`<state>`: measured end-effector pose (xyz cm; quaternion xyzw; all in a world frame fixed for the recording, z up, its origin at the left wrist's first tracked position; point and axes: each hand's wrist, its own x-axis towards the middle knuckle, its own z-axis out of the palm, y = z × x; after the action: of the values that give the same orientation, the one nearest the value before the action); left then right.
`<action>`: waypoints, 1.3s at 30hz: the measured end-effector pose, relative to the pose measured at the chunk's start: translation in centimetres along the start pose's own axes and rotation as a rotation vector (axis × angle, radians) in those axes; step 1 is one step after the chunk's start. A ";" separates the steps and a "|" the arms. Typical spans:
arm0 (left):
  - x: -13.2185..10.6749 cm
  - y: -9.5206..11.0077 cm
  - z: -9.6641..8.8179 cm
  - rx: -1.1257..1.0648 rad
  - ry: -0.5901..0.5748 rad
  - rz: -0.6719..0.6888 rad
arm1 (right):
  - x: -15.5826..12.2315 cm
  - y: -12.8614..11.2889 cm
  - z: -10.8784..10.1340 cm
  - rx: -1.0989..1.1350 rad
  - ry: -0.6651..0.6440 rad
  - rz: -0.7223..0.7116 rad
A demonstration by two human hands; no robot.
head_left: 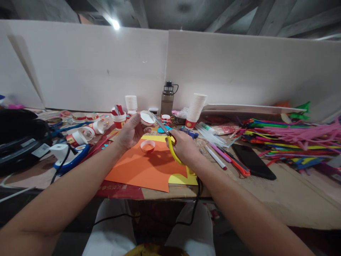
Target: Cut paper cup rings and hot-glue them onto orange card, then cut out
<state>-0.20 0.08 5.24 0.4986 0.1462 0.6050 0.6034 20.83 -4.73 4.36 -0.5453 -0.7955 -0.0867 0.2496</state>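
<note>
Between the fingers of my left hand (131, 131) is the cut bottom part of a paper cup (147, 118), its white inside turned toward me. My right hand (183, 144) grips yellow-handled scissors (173, 149), whose metal blades reach up to the right edge of the cup piece. Whether the blades are parted is hard to make out. Below both hands lies an orange paper sheet (138, 174) over a yellow sheet (183, 179). On the orange sheet rests a red-and-white paper ring (147, 146) cut from a cup.
A dark water bottle (167, 103) and a stack of paper cups (195, 110) stand behind. Rightward lie pens (216, 158), a utility knife (239, 166), a black phone (253, 161) and colourful pipe cleaners (301, 135). Several cut cups (77, 137) lie left, near a blue-and-white power strip (71, 160).
</note>
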 end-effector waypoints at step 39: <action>-0.4 0.6 0.5 -0.045 -0.052 -0.148 | -0.1 -0.1 -0.1 -0.046 0.013 0.030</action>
<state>-0.22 -0.62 5.75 0.4884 0.1533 0.5487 0.6610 20.76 -4.91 4.45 -0.5623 -0.7834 -0.1044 0.2433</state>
